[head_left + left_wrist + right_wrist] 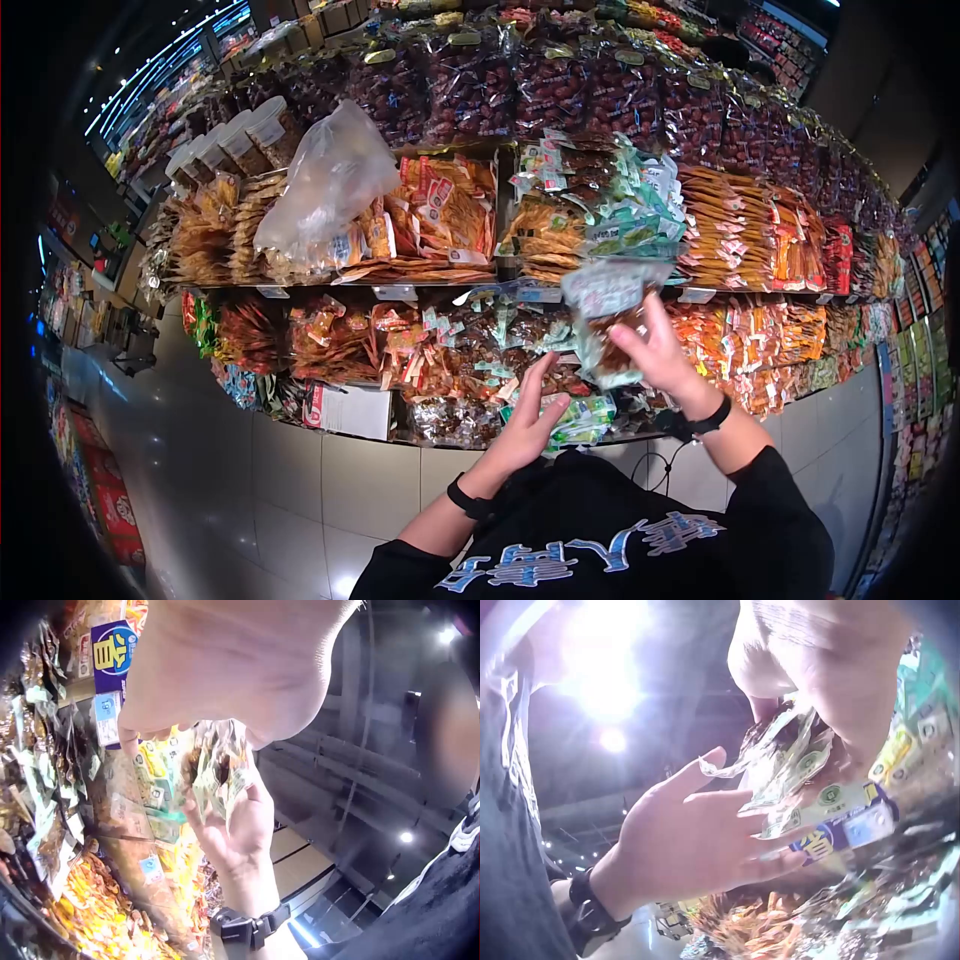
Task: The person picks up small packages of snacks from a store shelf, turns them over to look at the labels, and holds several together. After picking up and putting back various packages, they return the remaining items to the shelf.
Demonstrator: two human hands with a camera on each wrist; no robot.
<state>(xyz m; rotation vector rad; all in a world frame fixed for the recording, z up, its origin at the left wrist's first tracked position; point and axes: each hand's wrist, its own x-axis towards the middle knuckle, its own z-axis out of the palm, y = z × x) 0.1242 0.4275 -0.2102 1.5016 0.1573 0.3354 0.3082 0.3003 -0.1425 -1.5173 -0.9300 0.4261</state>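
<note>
My right hand grips several flat snack packets stacked together, over the front of the lower shelf. They are clear and pale green with dark brown contents, and in the right wrist view the packets fan out below the fingers. My left hand is held up to the left of them, lower than the right hand, with its fingers straight and nothing in its grasp. In the right wrist view the left hand's fingertips reach close to the packets' edges. A green-and-white packet lies beyond the left hand.
On the upper shelf stand rows of orange snack packets, green packets and a crumpled plastic bag. Bags of dark red fruit line the back. Price tags run along the shelf edge. A white box sits lower left.
</note>
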